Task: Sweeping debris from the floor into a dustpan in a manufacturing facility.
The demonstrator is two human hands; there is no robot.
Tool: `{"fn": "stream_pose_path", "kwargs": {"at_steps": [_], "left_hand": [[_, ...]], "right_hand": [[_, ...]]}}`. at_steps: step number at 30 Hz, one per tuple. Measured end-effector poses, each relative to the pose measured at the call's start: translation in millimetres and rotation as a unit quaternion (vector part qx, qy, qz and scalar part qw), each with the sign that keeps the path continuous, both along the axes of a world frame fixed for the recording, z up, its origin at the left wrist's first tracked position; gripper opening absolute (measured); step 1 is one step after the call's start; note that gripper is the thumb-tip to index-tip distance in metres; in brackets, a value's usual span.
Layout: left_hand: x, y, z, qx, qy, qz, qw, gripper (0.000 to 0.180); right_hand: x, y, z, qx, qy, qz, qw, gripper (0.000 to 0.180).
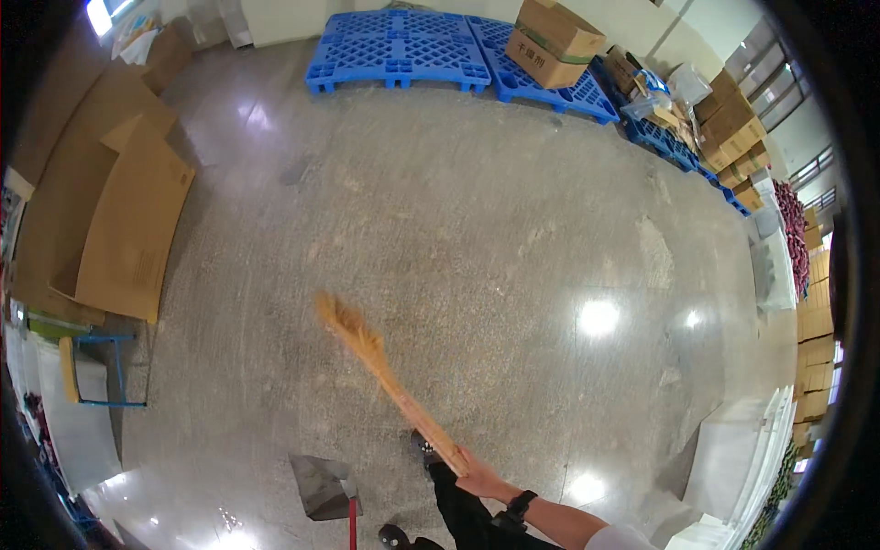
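My right hand [478, 478] is closed around the handle of a straw broom [401, 394], with a dark watch on the wrist. The broom slants forward and to the left, and its bristle end [346, 321] is blurred over the grey floor [458, 229]. At the lower left lies a grey dustpan [318, 486] with a red handle [353, 527] that runs out of the picture at the bottom edge. My left hand is out of view, so what it holds cannot be seen. My dark shoes and trousers show beside the dustpan.
Blue plastic pallets [399, 50] line the far side, with a cardboard box [553, 43] on one. Large cardboard boxes [133, 229] and a blue-framed stool [103, 369] stand at left. More boxes [729, 128] and white bins [733, 458] are along the right.
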State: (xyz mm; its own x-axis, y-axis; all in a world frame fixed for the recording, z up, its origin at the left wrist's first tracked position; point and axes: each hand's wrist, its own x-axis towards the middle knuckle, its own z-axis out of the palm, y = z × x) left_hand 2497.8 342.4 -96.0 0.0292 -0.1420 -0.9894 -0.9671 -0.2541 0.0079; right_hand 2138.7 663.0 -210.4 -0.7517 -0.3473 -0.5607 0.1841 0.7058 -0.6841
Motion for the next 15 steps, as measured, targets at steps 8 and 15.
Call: {"fn": "stream_pose_path", "kwargs": {"at_steps": [8, 15], "left_hand": [[-58, -3, -8, 0.031, 0.000, -0.048, 0.998, 0.033], [-101, -1, 2, -0.074, 0.135, -0.137, 0.978, 0.040]], "right_hand": [[-168, 109, -89, 0.221, -0.004, -0.239, 0.946, 0.067], [-176, 40, -141, 0.154, -0.044, -0.206, 0.965, 0.041]]}}
